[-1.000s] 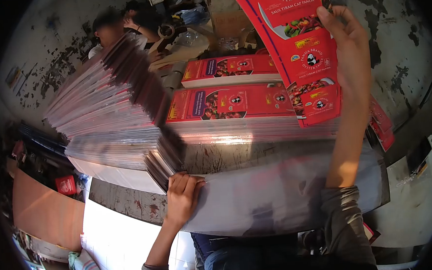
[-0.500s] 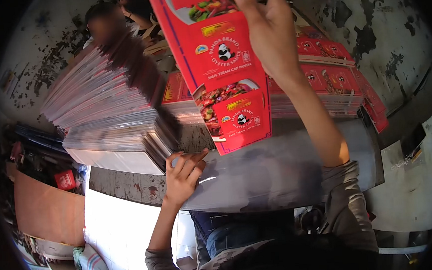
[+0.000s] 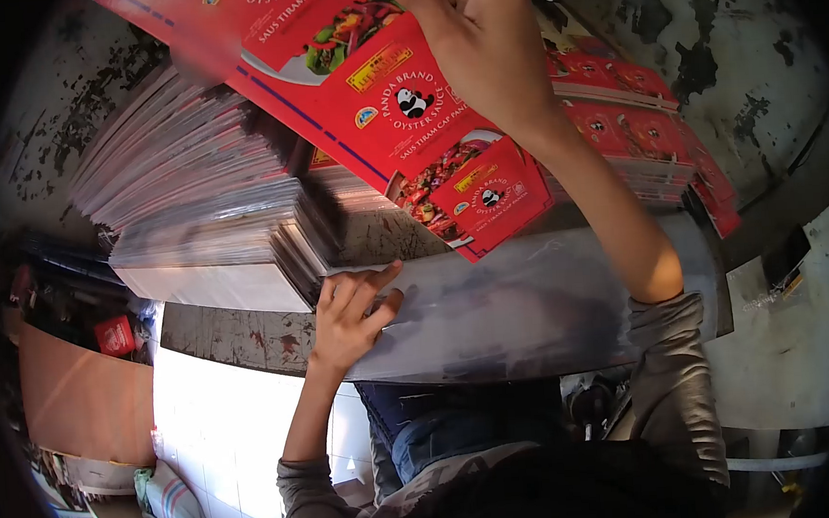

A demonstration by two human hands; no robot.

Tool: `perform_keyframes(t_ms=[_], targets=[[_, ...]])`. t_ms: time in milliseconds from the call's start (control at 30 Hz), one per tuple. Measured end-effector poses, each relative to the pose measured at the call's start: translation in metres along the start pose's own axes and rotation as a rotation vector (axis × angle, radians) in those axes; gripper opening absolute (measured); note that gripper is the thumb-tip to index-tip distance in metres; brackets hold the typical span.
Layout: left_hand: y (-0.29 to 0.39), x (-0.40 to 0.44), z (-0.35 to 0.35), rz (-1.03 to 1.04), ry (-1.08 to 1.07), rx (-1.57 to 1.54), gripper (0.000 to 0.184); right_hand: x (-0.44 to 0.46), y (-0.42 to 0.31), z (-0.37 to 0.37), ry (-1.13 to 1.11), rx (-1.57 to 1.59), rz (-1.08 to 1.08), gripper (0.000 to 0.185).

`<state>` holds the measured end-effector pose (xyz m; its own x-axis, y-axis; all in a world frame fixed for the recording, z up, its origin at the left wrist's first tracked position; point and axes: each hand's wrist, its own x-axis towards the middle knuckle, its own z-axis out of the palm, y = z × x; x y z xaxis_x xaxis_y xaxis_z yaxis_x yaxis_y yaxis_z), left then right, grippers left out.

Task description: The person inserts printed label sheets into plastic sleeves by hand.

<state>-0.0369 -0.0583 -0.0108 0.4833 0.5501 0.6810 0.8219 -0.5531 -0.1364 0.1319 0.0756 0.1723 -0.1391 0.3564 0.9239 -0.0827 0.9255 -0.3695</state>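
Your right hand (image 3: pixel 487 50) pinches the red printed sheet (image 3: pixel 406 117), with the thumb in front and the fingers behind it. Half a second ago this sheet hung more upright; now it leans strongly to the left, in the air above the middle of the bench (image 3: pixel 239 341), and its upper part covers some of the fanned pile (image 3: pixel 181 169). Your left hand (image 3: pixel 346 311) has its forefinger and thumb spread apart, released, at the left end of the clear film (image 3: pixel 512 300), which lies along the near edge. The fanned pile stands toward the left end, the red stacks (image 3: pixel 616 133) toward the far edge. The bench top is dark and scratched. Beyond its near left corner are the bright tiled floor (image 3: pixel 223 394), a brown panel (image 3: pixel 86 393) and a striped sack (image 3: pixel 174 509).
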Motion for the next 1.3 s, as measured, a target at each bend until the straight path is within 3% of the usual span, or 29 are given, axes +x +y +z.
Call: perform_keyframes(t_ms=[167,233,367,567,667,767,900,967,1000,1067,1133,1300], targets=[[0.000,0.001,-0.001,0.018,0.017,-0.004,0.018,-0.008,0.008,0.015,0.058,0.061,0.007,0.015],[-0.001,0.001,-0.001,-0.090,0.029,-0.081,0.017,-0.016,0.015,0.022,0.048,0.005,-0.037,0.019],[-0.004,-0.006,0.003,-0.196,0.093,-0.112,0.017,-0.040,0.013,0.012,-0.163,0.014,0.102,0.019],[-0.005,-0.008,0.004,-0.280,0.209,-0.249,0.017,-0.085,0.028,-0.081,-0.518,-0.117,0.430,0.022],[-0.003,-0.018,0.003,-0.533,0.120,-0.250,0.016,-0.106,0.020,-0.143,-0.647,-0.345,0.623,0.024],[-0.008,-0.009,0.006,-0.486,0.191,-0.279,0.013,-0.123,0.019,-0.196,-0.657,-0.509,0.614,0.025],[-0.013,-0.007,0.013,-0.529,0.212,-0.328,0.013,-0.134,0.013,-0.207,-0.646,-0.569,0.540,0.030],[-0.018,-0.018,0.018,-0.972,0.077,-0.711,0.016,-0.140,0.014,-0.203,-0.647,-0.592,0.408,0.033],[-0.019,-0.015,0.014,-1.048,0.158,-1.023,0.027,-0.142,0.014,-0.200,-0.648,-0.586,0.415,0.033],[-0.021,-0.019,0.014,-1.027,0.164,-1.131,0.035,-0.142,0.015,-0.194,-0.636,-0.586,0.566,0.035],[-0.021,-0.016,0.011,-1.032,0.180,-1.249,0.054,-0.142,0.021,-0.193,-0.692,-0.597,0.538,0.033],[-0.019,-0.014,0.014,-1.078,0.202,-1.261,0.054,-0.135,0.028,-0.169,-0.846,-0.652,0.513,0.031]])
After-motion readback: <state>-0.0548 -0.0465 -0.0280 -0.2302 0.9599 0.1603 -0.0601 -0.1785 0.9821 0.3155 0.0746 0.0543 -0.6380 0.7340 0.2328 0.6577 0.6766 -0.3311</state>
